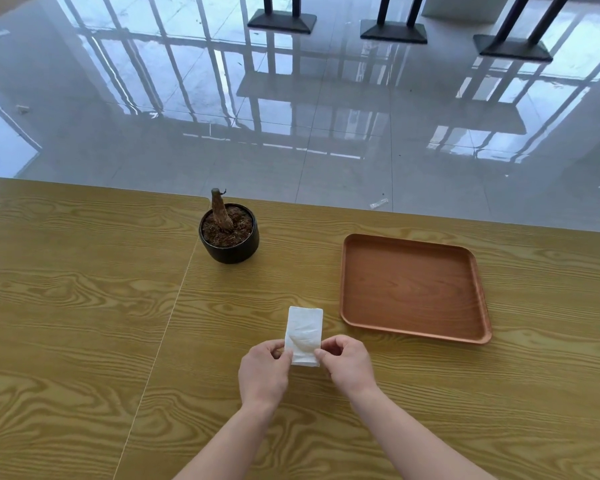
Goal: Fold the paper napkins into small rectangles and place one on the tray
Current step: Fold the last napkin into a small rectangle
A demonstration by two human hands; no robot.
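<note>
A white paper napkin [304,332], folded into a narrow upright rectangle, lies on the wooden table [84,306] in front of me. My left hand [264,372] pinches its near left corner between thumb and fingers. My right hand [347,363] pinches its near right corner the same way. The far end of the napkin rests flat on the table. A brown wooden tray [478,285] with rounded corners sits to the right and a little beyond the napkin, with nothing in it.
A small black pot [230,249] with soil and a bare stump stands beyond the napkin, to the left. A seam between two tabletops runs diagonally at the left. The table's far edge drops to a glossy tiled floor with black table bases.
</note>
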